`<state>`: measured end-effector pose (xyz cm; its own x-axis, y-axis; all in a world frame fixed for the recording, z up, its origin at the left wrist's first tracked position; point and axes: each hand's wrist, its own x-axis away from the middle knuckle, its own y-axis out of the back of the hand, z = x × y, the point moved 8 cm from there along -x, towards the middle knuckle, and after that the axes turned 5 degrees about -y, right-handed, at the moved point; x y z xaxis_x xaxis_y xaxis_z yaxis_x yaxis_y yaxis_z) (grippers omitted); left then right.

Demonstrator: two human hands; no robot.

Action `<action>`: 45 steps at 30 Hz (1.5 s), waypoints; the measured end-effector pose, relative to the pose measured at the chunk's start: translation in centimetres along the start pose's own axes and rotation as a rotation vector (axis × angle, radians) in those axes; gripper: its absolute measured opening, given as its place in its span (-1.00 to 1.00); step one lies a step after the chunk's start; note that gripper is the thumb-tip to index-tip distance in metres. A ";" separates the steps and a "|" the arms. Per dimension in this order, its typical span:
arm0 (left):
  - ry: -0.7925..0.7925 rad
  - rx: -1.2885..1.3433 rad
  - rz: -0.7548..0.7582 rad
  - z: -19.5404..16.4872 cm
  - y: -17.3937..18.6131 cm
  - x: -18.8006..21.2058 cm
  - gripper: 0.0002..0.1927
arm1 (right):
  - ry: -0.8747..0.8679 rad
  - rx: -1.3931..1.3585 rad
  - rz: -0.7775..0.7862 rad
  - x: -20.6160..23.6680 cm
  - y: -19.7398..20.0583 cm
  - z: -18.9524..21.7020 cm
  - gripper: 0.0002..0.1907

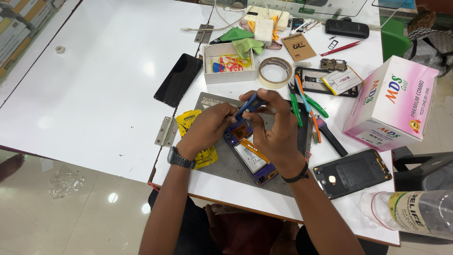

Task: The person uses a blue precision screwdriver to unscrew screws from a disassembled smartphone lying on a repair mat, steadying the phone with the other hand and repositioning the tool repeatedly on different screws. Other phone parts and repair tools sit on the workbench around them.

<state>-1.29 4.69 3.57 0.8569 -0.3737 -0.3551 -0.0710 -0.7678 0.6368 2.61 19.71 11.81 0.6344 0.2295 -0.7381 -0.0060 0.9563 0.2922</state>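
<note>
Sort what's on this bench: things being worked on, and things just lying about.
In hand: opened phone, blue screwdriver, left hand, right hand, grey work mat.
Lying about: tape roll, pink box, black back cover, green-handled pliers, plastic bottle.

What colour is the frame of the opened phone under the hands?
Purple; the opened phone's frame shows best in the head view.

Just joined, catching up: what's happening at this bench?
A person is working on an opened phone with a purple frame, lying back-off on a grey mat. The right hand holds a blue tool over its top end; the left hand steadies that end. Pliers, a tape roll and a detached back cover lie nearby.
</note>
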 end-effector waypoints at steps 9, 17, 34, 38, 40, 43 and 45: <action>0.087 0.006 0.004 0.7 -0.2 0.0 -0.85 | -0.056 0.027 -0.070 0.1 0.5 -1.6 -0.29; -0.068 -0.199 -0.025 0.6 -1.0 0.2 -0.83 | -0.048 0.100 0.008 0.4 -1.0 -2.0 -0.33; -0.032 -0.308 0.007 2.0 -2.0 0.0 -0.80 | -0.064 0.151 0.041 0.5 -1.7 -3.1 -0.38; -0.032 -0.329 0.013 2.1 -2.0 0.0 -0.80 | -0.082 0.134 0.042 0.7 -1.8 -3.4 -0.37; -0.043 -0.321 0.003 1.9 -1.8 0.0 -0.79 | -0.086 0.121 0.039 0.8 -1.9 -3.5 -0.38; -0.039 -0.319 -0.005 1.9 -1.6 0.1 -0.80 | -0.072 0.139 0.034 0.8 -2.1 -3.5 -0.37; -0.032 -0.320 -0.002 1.8 -1.7 0.0 -0.81 | -0.082 0.155 0.037 0.7 -2.1 -3.6 -0.36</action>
<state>-2.11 5.02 1.27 0.8401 -0.3926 -0.3743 0.0991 -0.5673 0.8176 0.31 18.52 8.47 0.6967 0.2429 -0.6750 0.0845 0.9066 0.4135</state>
